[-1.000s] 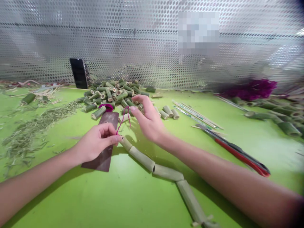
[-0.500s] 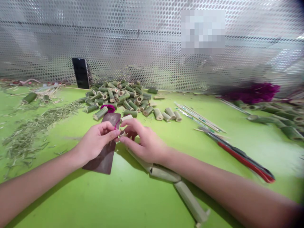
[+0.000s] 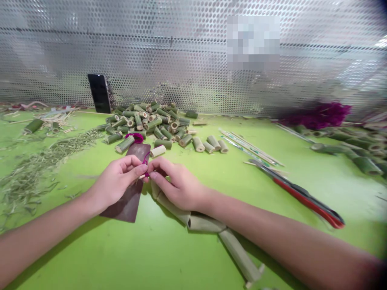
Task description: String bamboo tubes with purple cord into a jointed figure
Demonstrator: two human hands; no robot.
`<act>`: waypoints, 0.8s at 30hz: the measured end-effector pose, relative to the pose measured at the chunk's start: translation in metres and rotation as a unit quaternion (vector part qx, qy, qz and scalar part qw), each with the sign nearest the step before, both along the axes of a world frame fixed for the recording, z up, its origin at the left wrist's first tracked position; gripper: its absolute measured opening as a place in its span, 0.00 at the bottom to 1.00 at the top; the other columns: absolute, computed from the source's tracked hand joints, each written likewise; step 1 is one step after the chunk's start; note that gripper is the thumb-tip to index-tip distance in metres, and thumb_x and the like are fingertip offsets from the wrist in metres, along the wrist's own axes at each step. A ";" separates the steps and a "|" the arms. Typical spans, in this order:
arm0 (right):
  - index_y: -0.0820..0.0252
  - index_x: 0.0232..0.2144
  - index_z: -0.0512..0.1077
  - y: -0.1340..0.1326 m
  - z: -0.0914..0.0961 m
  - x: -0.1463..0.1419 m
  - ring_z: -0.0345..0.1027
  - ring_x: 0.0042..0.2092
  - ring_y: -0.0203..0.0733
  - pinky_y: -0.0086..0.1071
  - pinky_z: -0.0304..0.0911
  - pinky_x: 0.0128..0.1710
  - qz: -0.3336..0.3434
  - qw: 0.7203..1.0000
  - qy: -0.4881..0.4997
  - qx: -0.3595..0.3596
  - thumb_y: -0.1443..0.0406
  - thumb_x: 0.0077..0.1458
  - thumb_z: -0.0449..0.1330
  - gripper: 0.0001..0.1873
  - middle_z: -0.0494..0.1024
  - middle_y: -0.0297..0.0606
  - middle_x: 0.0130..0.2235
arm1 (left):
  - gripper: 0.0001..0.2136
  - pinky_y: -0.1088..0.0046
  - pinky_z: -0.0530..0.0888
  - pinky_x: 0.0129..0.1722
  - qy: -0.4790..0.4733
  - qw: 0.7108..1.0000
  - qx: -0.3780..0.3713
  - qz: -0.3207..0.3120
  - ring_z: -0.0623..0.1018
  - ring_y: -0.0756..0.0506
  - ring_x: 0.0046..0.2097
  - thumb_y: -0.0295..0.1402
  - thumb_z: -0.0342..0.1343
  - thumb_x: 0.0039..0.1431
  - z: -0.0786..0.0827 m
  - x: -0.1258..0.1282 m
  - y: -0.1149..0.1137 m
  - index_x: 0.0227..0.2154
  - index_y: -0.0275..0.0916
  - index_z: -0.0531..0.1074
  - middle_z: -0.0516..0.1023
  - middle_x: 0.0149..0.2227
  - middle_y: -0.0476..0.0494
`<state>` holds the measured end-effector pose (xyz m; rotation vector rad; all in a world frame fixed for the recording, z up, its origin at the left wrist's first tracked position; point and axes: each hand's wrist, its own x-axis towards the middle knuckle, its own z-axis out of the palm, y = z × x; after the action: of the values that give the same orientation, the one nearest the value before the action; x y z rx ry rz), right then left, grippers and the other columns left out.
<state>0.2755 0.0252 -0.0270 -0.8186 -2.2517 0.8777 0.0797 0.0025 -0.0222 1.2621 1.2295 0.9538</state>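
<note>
Pinches purple string [image 3: 146, 175] in left hand [image 3: 113, 185], maybe in curled right hand [image 3: 179, 187] too (hard to tell), by bamboo chain [image 3: 205, 224]; looks light, soft and bendy, best held close to chain's far end.

I can't make out a single word, number or brand from where I'm standing. The nearest thing to print is on the slim clear wrappers [image 3: 247, 150] around the thin sticks lying on the green surface [image 3: 193, 257]: there are little green marks along them, but they're too small and smeared to tell whether they're letters or just a pattern. Over on the perforated metal panel [image 3: 181, 76], a pale rectangular patch [image 3: 253, 42] is broken up into grey and white blocks, so whatever is there can't be read. The phone [image 3: 99, 93] propped against the panel shows a dark screen.
</note>
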 end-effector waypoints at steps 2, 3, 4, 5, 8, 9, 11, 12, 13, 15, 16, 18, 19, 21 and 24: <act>0.58 0.39 0.68 0.000 0.000 -0.001 0.70 0.34 0.38 0.33 0.64 0.36 -0.008 1.000 -0.003 -0.011 0.64 0.68 0.51 0.07 0.78 0.36 0.36 | 0.21 0.75 0.66 0.29 0.012 1.000 0.011 0.000 0.70 0.50 0.28 0.52 0.68 0.50 -0.001 0.000 0.000 0.28 0.38 0.71 0.75 0.26 0.51; 0.58 0.39 0.68 0.000 0.000 -0.001 0.70 0.34 0.38 0.33 0.64 0.36 -0.013 1.000 -0.004 -0.014 0.64 0.67 0.51 0.07 0.78 0.36 0.35 | 0.20 0.75 0.66 0.29 0.016 1.000 0.017 -0.001 0.70 0.50 0.28 0.51 0.67 0.50 -0.001 0.000 0.000 0.28 0.38 0.71 0.75 0.26 0.51; 0.58 0.39 0.68 0.001 -0.001 -0.001 0.70 0.34 0.38 0.33 0.64 0.36 -0.016 1.000 -0.004 -0.016 0.64 0.67 0.52 0.07 0.78 0.36 0.36 | 0.19 0.74 0.67 0.29 0.021 1.000 0.022 -0.002 0.71 0.49 0.29 0.50 0.67 0.51 -0.001 0.000 0.000 0.28 0.39 0.71 0.75 0.26 0.51; 0.58 0.39 0.69 0.001 -0.001 -0.001 0.70 0.35 0.38 0.33 0.64 0.36 -0.018 1.000 -0.004 -0.016 0.64 0.67 0.52 0.06 0.78 0.35 0.36 | 0.19 0.74 0.67 0.30 0.025 0.999 0.027 -0.003 0.71 0.49 0.29 0.50 0.67 0.52 -0.001 -0.001 -0.001 0.28 0.39 0.71 0.75 0.26 0.51; 0.58 0.39 0.69 0.001 -0.001 -0.001 0.70 0.35 0.38 0.33 0.64 0.37 -0.015 1.000 0.000 -0.018 0.65 0.66 0.53 0.05 0.78 0.35 0.36 | 0.18 0.74 0.67 0.30 0.033 0.999 0.037 -0.007 0.71 0.49 0.29 0.49 0.66 0.53 0.001 0.000 -0.001 0.28 0.39 0.71 0.75 0.26 0.51; 0.58 0.38 0.69 0.001 -0.001 -0.001 0.70 0.35 0.38 0.33 0.64 0.37 -0.015 1.000 0.001 -0.019 0.65 0.66 0.53 0.05 0.78 0.36 0.36 | 0.18 0.74 0.67 0.30 0.034 0.999 0.038 -0.008 0.71 0.49 0.28 0.49 0.66 0.53 0.002 0.000 -0.001 0.28 0.39 0.71 0.75 0.26 0.51; 0.58 0.38 0.69 0.001 -0.001 -0.001 0.70 0.35 0.38 0.32 0.64 0.37 -0.013 1.000 0.003 -0.018 0.65 0.66 0.53 0.05 0.78 0.36 0.36 | 0.18 0.75 0.66 0.28 0.034 0.999 0.037 -0.010 0.69 0.50 0.27 0.48 0.66 0.53 0.003 0.000 -0.001 0.27 0.39 0.70 0.73 0.25 0.52; 0.58 0.38 0.69 0.001 0.000 -0.001 0.70 0.35 0.38 0.32 0.64 0.37 -0.012 1.000 0.004 -0.015 0.65 0.66 0.53 0.05 0.78 0.36 0.36 | 0.17 0.75 0.65 0.27 0.031 0.999 0.035 -0.013 0.68 0.50 0.26 0.48 0.66 0.53 0.003 0.000 -0.001 0.27 0.39 0.70 0.73 0.25 0.52; 0.58 0.38 0.69 0.001 0.000 -0.001 0.70 0.35 0.38 0.32 0.65 0.37 -0.011 1.000 0.005 -0.013 0.66 0.66 0.53 0.05 0.78 0.36 0.36 | 0.17 0.75 0.65 0.27 0.025 0.999 0.032 -0.015 0.67 0.51 0.26 0.47 0.66 0.53 0.004 0.000 -0.001 0.27 0.39 0.70 0.71 0.24 0.53; 0.58 0.38 0.68 0.001 0.001 -0.001 0.70 0.35 0.38 0.32 0.65 0.36 -0.008 1.000 0.007 -0.008 0.66 0.66 0.53 0.05 0.78 0.36 0.36 | 0.16 0.76 0.64 0.26 0.003 0.999 0.025 -0.021 0.65 0.52 0.25 0.45 0.65 0.54 0.003 -0.002 -0.001 0.27 0.39 0.69 0.69 0.23 0.54; 0.58 0.39 0.68 0.001 0.001 -0.001 0.70 0.36 0.38 0.33 0.65 0.37 -0.007 1.000 0.006 -0.007 0.66 0.66 0.53 0.05 0.78 0.36 0.36 | 0.16 0.76 0.63 0.26 -0.009 0.999 0.021 -0.029 0.65 0.52 0.25 0.45 0.65 0.55 0.003 -0.003 0.000 0.27 0.39 0.69 0.69 0.23 0.54; 0.58 0.39 0.68 0.001 0.001 -0.001 0.70 0.37 0.39 0.34 0.65 0.38 -0.004 1.000 0.005 -0.010 0.66 0.66 0.53 0.05 0.78 0.37 0.37 | 0.15 0.76 0.64 0.27 -0.016 0.998 0.018 -0.054 0.65 0.52 0.25 0.45 0.65 0.56 0.003 -0.005 0.000 0.27 0.39 0.69 0.71 0.24 0.53; 0.58 0.39 0.68 0.000 0.001 -0.001 0.70 0.37 0.39 0.34 0.65 0.38 -0.002 1.000 0.007 -0.013 0.66 0.67 0.53 0.05 0.78 0.37 0.37 | 0.15 0.76 0.64 0.27 -0.012 0.998 0.020 -0.067 0.65 0.52 0.25 0.44 0.64 0.57 0.003 -0.005 0.000 0.27 0.39 0.69 0.72 0.24 0.53; 0.58 0.40 0.67 0.000 0.000 -0.001 0.70 0.37 0.39 0.35 0.66 0.38 0.004 0.999 0.024 -0.024 0.66 0.66 0.53 0.03 0.77 0.37 0.38 | 0.15 0.75 0.64 0.26 0.012 0.997 0.029 -0.075 0.65 0.52 0.25 0.44 0.64 0.57 0.004 -0.005 -0.001 0.27 0.39 0.69 0.72 0.24 0.53; 0.58 0.43 0.65 0.000 -0.002 -0.002 0.71 0.38 0.38 0.35 0.68 0.38 0.016 0.996 0.069 -0.051 0.65 0.65 0.55 0.04 0.76 0.37 0.39 | 0.14 0.75 0.65 0.27 0.055 0.996 0.054 -0.039 0.67 0.50 0.26 0.44 0.63 0.57 0.005 -0.003 -0.003 0.27 0.40 0.68 0.70 0.24 0.53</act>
<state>0.2731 0.0249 -0.0291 -0.7443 -2.1199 1.0389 0.0770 -0.0005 -0.0169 1.4538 1.2170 0.9154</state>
